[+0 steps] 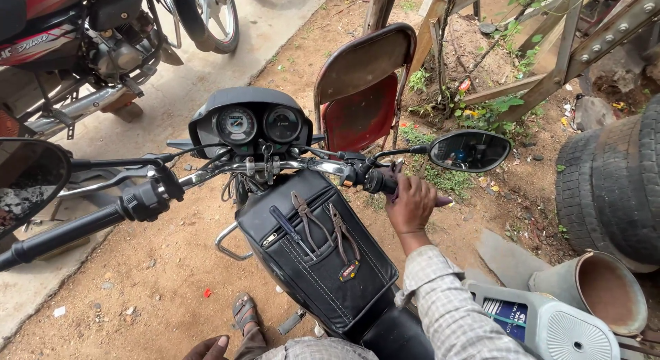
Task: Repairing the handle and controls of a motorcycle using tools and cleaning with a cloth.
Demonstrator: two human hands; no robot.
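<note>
**A:** ok, going left to right, what's seen at the far left?

**B:** A left mirror (pixel 27 178) is cut off by the edge, and under it the left grip (pixel 62 233) sticks out with nothing on it. Behind, a second bike (pixel 89 44) is parked on the concrete.

**A:** and the left hand?

**B:** Only a bit of the left hand (pixel 206 347) is caught at the bottom edge, low by the knee. Open or clenched can't be told, too little is shown. A sandalled foot (pixel 245 312) is planted on the dirt just beside it.

**A:** middle?

**B:** Twin gauges (pixel 258 124) are set under a black cowl, keys are hung below them. A black tank bag (pixel 316 253) is strapped on the tank, and pliers (pixel 323 226) plus a screwdriver (pixel 283 222) are tucked into its pocket. A rusty folding chair (pixel 361 92) is stood just ahead of the bars.

**A:** right hand?

**B:** The right hand (pixel 411 205) is wrapped around the right grip (pixel 385 183), fingers curled tight over it, checked sleeve below. The grip is found at the bar's right end, just under the right mirror (pixel 469 150).

**A:** far right?

**B:** An oil jug (pixel 550 325) and a rusty can (pixel 598 291) are sat on the ground by the seat, stacked tyres (pixel 612 188) behind them.
</note>
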